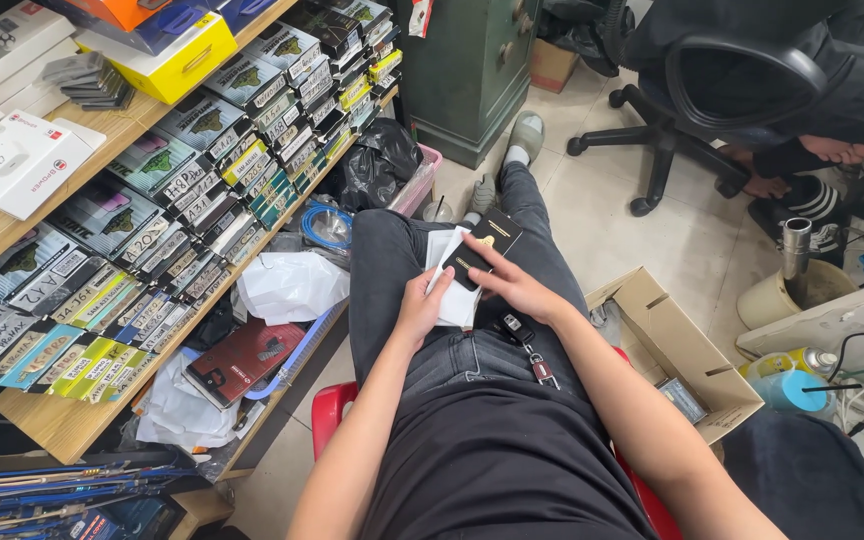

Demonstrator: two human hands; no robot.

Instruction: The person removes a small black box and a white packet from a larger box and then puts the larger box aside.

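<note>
I sit on a red stool (329, 412) with my legs stretched out. On my lap lies a stack of white flat packets (455, 296) with a small black box with gold marks (482, 243) on top. My left hand (420, 306) grips the left edge of the white stack. My right hand (512, 283) rests on the black box, its fingers pressing the lower end. A key fob (520, 333) hangs at my waist.
Wooden shelves (72, 420) at the left carry several rows of small boxed packs (192, 190). An open cardboard box (687, 350) stands at my right. Ahead are a black office chair (722, 90), another person's bare feet (837, 150) and a green cabinet (472, 70).
</note>
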